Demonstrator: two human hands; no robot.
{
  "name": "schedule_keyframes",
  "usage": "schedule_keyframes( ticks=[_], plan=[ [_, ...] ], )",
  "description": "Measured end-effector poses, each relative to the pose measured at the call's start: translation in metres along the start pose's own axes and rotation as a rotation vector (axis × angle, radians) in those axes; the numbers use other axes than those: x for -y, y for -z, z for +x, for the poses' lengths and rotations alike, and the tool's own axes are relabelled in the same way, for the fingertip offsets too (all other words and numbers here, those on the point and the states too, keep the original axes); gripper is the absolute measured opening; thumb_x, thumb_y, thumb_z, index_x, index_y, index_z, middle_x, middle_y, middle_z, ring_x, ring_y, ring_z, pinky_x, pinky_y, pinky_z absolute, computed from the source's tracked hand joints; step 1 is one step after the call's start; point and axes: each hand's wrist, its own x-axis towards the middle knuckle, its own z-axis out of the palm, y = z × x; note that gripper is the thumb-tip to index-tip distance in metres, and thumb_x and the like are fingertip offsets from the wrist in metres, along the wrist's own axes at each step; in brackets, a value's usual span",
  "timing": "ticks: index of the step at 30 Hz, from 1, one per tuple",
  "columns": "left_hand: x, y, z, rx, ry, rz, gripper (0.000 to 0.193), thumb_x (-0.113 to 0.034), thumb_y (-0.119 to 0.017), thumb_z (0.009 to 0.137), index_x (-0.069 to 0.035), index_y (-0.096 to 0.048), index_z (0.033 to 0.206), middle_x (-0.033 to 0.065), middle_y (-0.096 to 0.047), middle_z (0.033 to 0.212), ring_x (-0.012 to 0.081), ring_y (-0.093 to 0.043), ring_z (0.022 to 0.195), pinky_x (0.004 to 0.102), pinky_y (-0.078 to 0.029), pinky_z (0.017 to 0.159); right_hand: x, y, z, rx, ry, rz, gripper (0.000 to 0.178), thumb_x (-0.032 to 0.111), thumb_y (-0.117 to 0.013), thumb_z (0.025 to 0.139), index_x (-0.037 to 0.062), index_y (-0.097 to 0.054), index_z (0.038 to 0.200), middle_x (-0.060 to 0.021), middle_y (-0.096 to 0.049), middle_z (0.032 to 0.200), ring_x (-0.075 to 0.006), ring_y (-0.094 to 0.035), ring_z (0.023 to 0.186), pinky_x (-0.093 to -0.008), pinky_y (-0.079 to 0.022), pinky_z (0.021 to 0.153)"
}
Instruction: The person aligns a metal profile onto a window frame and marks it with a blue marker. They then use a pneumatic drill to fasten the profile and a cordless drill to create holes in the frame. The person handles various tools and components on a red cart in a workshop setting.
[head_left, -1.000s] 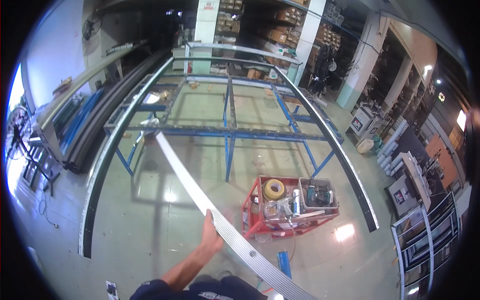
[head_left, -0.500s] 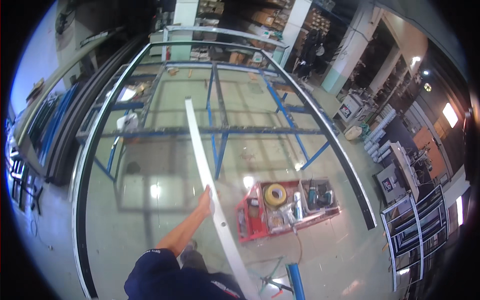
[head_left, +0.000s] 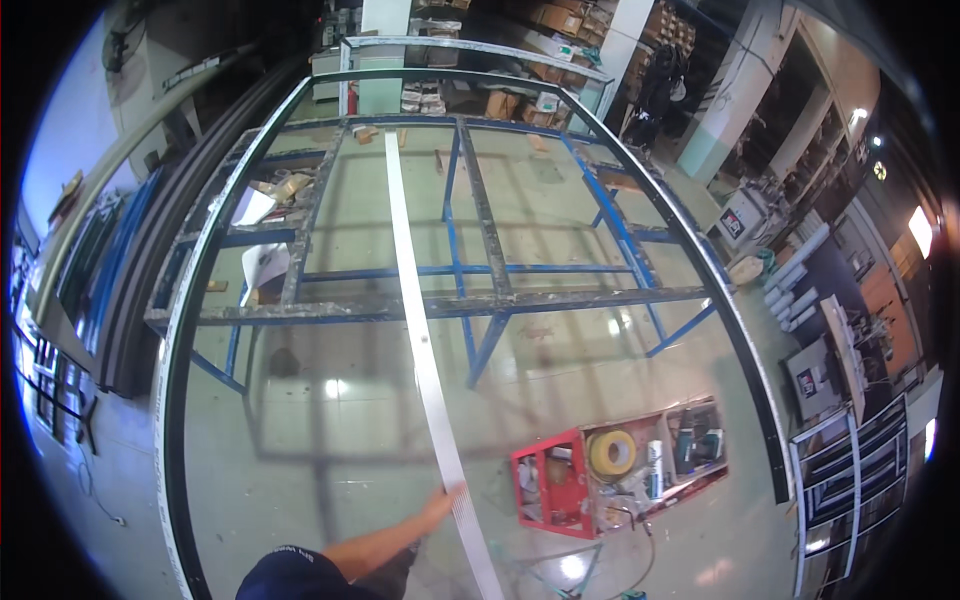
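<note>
My left hand (head_left: 440,506) is closed round the near part of a long white metal profile (head_left: 413,295). The profile stretches away from me over a blue steel stand (head_left: 560,300), its far end near the stand's back bar. Whether it rests on the stand's crossbar or hangs above it, I cannot tell. The profile's near end runs out of the lower edge. A large black-and-silver frame (head_left: 745,400) lies over the stand and surrounds the profile on the left, far and right sides. My right hand does not show.
On the floor at right stands a red toolbox (head_left: 568,495) with a yellow tape roll (head_left: 612,453), a white cartridge (head_left: 655,468) and a drill (head_left: 685,445). Long dark profiles (head_left: 130,330) are stacked at left. Small window-like frames (head_left: 855,485) lean at lower right. Pillars and shelves stand behind.
The white profile has moved away from me, its far end now reaching the stand's back part. My left hand sits lower in view, still holding it. The view has shifted.
</note>
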Motion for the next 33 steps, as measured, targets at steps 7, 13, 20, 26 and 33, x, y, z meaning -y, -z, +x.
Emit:
schedule_keyframes(
  ticks=[7,13,20,26,33],
  plan=[
    [-0.072,0.017,0.019,-0.285,-0.121,-0.141,0.052,-0.051,-0.067,0.100,0.000,-0.064,0.090,0.0087,-0.066,0.069,0.0210,-0.067,0.057,0.0370,-0.055,0.052,-0.048,-0.197,-0.022,0.251,-0.325,-0.259,0.066,0.053,-0.055,0.101,0.0008,-0.054,0.141,-0.0190,-0.062,0.135,-0.0313,-0.057,0.132,-0.0505,-0.046,0.112],
    [-0.258,0.102,0.166,-0.577,-0.244,0.333,0.082,-0.061,-0.059,0.100,0.016,-0.059,0.126,0.0289,-0.066,0.121,0.0313,-0.061,0.108,0.0485,-0.049,0.097,0.011,-0.292,-0.184,0.859,0.200,-0.918,0.045,0.041,-0.057,0.108,0.0041,-0.065,0.133,-0.0100,-0.070,0.128,-0.0198,-0.064,0.123,-0.0379,-0.052,0.104],
    [-0.310,0.186,0.179,-0.361,-0.136,-0.043,0.091,-0.061,-0.087,0.077,0.007,-0.058,0.130,0.0153,-0.065,0.122,0.0292,-0.065,0.101,0.0456,-0.058,0.083,0.096,0.015,-0.218,-0.402,1.006,-0.799,0.021,0.020,-0.071,0.097,0.0022,-0.080,0.101,-0.0059,-0.078,0.092,-0.0148,-0.070,0.087,-0.0332,-0.056,0.080],
    [-0.299,0.252,0.109,-0.383,-0.352,0.336,0.087,-0.059,-0.077,0.087,0.017,-0.059,0.128,0.0193,-0.071,0.111,0.0358,-0.069,0.095,0.0515,-0.058,0.085,-0.030,0.246,-0.327,-0.990,0.863,0.347,0.031,0.030,-0.061,0.101,0.0041,-0.069,0.085,-0.0079,-0.069,0.074,-0.0150,-0.064,0.062,-0.0298,-0.051,0.058],
    [-0.253,0.089,-0.018,-0.587,-0.845,0.714,0.073,-0.035,-0.072,0.099,0.008,-0.042,0.149,0.0283,-0.053,0.145,0.0377,-0.061,0.123,0.0470,-0.051,0.104,-0.089,0.256,-0.279,-0.866,0.659,0.595,0.031,0.032,-0.073,0.097,0.0019,-0.069,0.094,-0.0089,-0.071,0.083,-0.0174,-0.067,0.069,-0.0319,-0.053,0.060]
  ],
)
